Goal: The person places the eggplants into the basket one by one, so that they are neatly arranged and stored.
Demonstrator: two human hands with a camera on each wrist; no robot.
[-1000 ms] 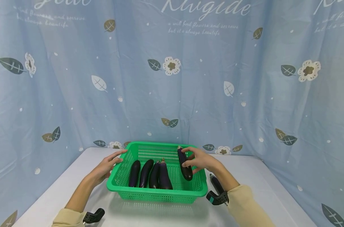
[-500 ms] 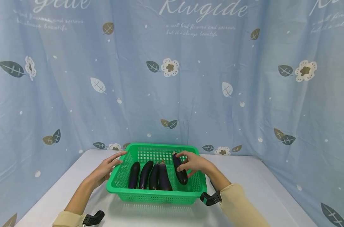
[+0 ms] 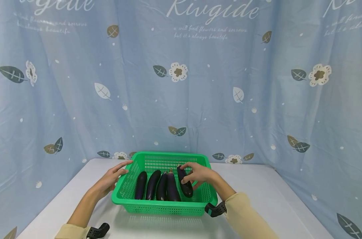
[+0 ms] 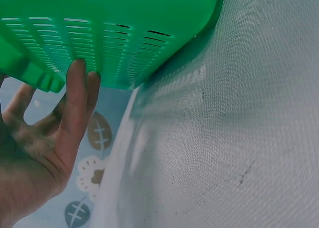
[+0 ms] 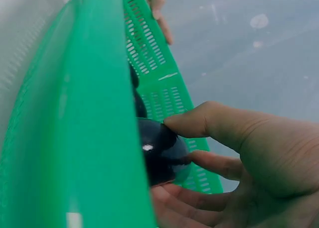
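Observation:
A green plastic basket [image 3: 166, 209] with slotted walls stands on the white table. Several dark purple eggplants [image 3: 153, 184] lie side by side in its left and middle part, stems toward the back. My right hand [image 3: 200, 174] pinches another eggplant [image 3: 185, 186] between thumb and fingers, close to the right of that row and inside the basket. In the right wrist view, the rounded end of this eggplant [image 5: 162, 151] shows between thumb and fingers. My left hand [image 3: 110, 179] is at the basket's left rim, its fingers extended; in the left wrist view, fingertips [image 4: 76, 68] touch the slotted outer wall.
The white tabletop [image 3: 249, 186] extends to both sides and in front of the basket. A blue curtain [image 3: 181, 99] with leaves and flowers hangs right behind the table. Black wrist devices [image 3: 215, 209] sit at both sleeves, the right one overlapping the basket's front right corner.
My right hand has carried its eggplant leftward and down, nearer the row. An eggplant seen earlier on the table, right of the basket, is now hidden behind my right arm. My left hand stays put.

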